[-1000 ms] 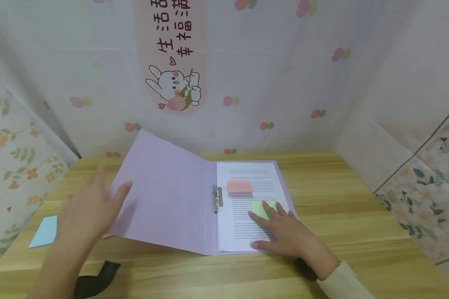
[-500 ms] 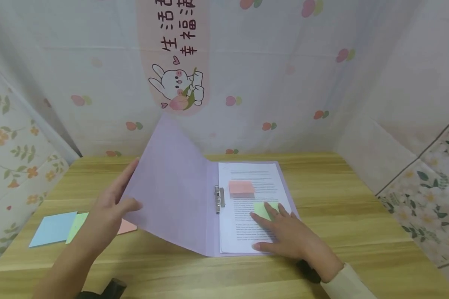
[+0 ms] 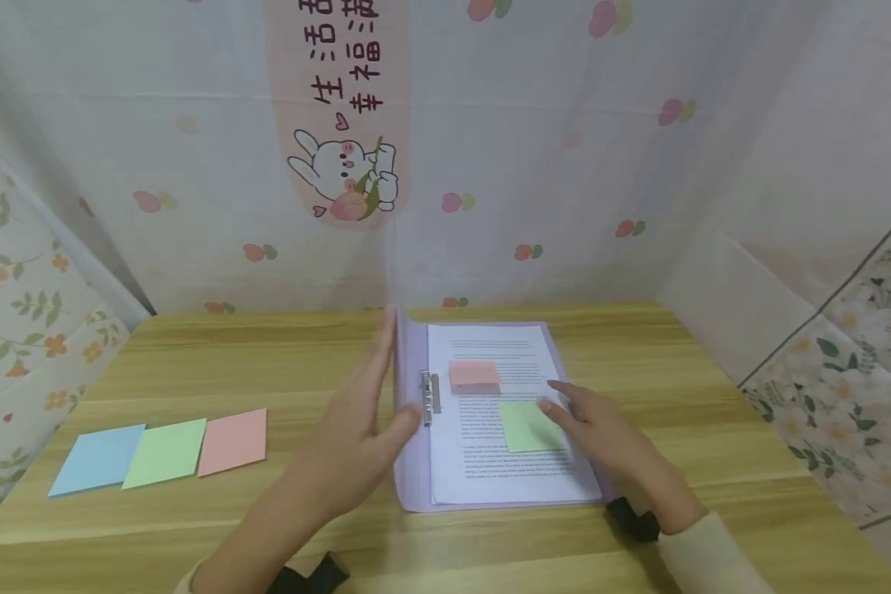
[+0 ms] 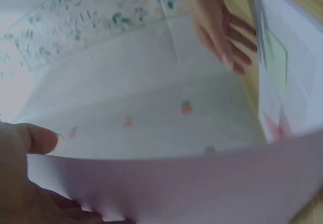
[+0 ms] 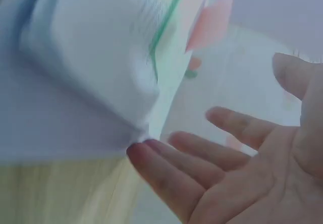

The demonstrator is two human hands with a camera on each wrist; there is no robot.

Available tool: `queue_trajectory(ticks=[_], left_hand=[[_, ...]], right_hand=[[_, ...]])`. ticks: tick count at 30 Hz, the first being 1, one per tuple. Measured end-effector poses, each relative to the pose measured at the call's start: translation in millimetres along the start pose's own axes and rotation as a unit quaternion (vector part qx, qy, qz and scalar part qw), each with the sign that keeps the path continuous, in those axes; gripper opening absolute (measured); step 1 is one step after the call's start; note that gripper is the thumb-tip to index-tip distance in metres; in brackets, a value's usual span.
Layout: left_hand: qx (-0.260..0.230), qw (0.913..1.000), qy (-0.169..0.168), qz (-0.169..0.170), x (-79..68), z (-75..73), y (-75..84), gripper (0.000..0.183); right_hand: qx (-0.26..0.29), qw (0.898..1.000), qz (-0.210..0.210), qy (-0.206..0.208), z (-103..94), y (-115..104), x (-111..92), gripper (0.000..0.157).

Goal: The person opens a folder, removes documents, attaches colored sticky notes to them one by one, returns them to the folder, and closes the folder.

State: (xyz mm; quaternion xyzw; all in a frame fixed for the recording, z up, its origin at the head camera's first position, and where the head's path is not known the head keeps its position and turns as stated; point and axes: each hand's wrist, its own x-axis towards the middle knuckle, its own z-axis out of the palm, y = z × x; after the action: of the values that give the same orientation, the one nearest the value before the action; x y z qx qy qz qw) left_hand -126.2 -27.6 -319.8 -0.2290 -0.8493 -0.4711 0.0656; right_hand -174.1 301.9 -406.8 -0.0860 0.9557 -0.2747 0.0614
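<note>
A purple ring-binder folder [image 3: 414,483] lies on the table, its left cover [image 4: 202,188] standing almost edge-on to the head camera. My left hand [image 3: 349,450] holds that cover, thumb on the inner side and fingers along the outer side. Printed sheets [image 3: 516,485] lie in the folder's right half beside a metal clip [image 3: 426,400]. On the top sheet are a pink sticky note [image 3: 475,373], its lower part lifted, and a green sticky note [image 3: 523,431]. My right hand [image 3: 612,429] hovers at the sheets' right edge, fingers extended, palm facing left.
Blue [image 3: 98,458], green [image 3: 165,452] and pink [image 3: 233,441] sticky-note pads lie in a row on the left of the wooden table [image 3: 475,549]. Patterned cloth [image 3: 564,165] hangs behind the table and along its sides.
My left hand has taken hold of the cover and swung it up and rightward to near vertical, uncovering the three pads. My right hand has lifted off the green note and turned its palm inward.
</note>
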Motion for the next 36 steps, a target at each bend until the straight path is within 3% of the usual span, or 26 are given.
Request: queue_trajectory(ticks=[5, 8, 11, 14, 19, 22, 25, 32, 36], left_hand=[[0.060, 0.9977, -0.032, 0.010, 8.1, 34.6, 13.6, 0.084], [0.098, 0.9931, -0.064, 0.002, 11.6, 57.3, 20.2, 0.079], [0.148, 0.9841, -0.099, 0.002, 15.1, 81.8, 24.9, 0.073], [0.217, 0.9685, -0.119, 0.022, 20.0, 105.8, 26.5, 0.067], [0.319, 0.9351, -0.150, 0.033, 22.9, 140.3, 27.1, 0.065], [0.386, 0.9068, -0.167, 0.026, 21.5, 160.8, 26.8, 0.067], [0.442, 0.8772, -0.186, 0.024, 19.8, 180.5, 25.4, 0.067], [0.515, 0.8165, -0.260, -0.016, 16.0, 213.1, 20.2, 0.061], [0.538, 0.7965, -0.276, -0.012, 15.5, 220.9, 16.3, 0.059]], right_hand=[[0.034, 0.999, 0.030, 0.005, -7.3, 10.6, 3.6, 0.074], [0.036, 0.998, 0.048, 0.036, -10.0, 15.5, 6.7, 0.075], [0.054, 0.995, 0.069, 0.053, -13.9, 20.4, 7.9, 0.074], [0.078, 0.993, 0.077, 0.050, -18.0, 26.1, 7.4, 0.075], [0.125, 0.989, 0.070, 0.032, -23.6, 37.3, 8.8, 0.080], [0.132, 0.988, 0.072, 0.030, -24.7, 41.4, 9.5, 0.080], [0.109, 0.990, 0.081, 0.035, -24.7, 41.7, 7.9, 0.079], [0.059, 0.994, 0.083, 0.038, -24.6, 39.3, 5.0, 0.078], [0.019, 0.997, 0.059, 0.046, -22.2, 37.5, 5.9, 0.075]])
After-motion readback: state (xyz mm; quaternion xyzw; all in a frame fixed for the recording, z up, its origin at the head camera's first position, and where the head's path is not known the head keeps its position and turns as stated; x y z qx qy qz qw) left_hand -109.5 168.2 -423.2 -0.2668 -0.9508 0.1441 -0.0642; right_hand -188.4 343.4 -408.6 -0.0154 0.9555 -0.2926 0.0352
